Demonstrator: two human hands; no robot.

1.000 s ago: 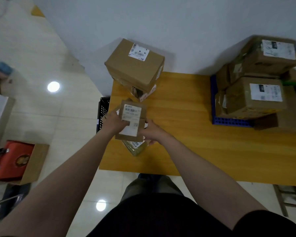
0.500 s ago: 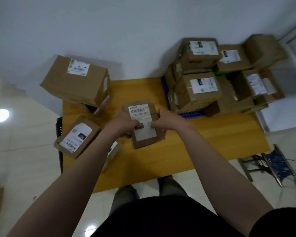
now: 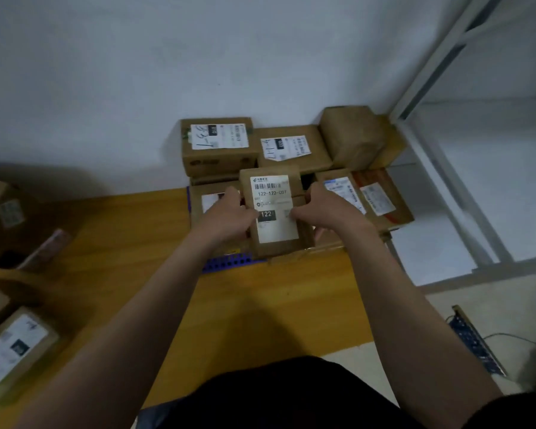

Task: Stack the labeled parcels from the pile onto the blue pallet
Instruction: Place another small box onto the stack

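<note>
The small brown cardboard parcel (image 3: 273, 212) with its white label up is gripped at both sides by the left hand (image 3: 229, 216) and right hand (image 3: 324, 212), fingers curled round it, above the stacked boxes on the blue plastic pallet (image 3: 229, 263), seemingly for level placement.

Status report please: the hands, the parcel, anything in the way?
Hands: left hand and right hand both grip the 122 parcel. Parcel over the stacked boxes on the blue pallet, not released. Nothing blocks it.
</note>
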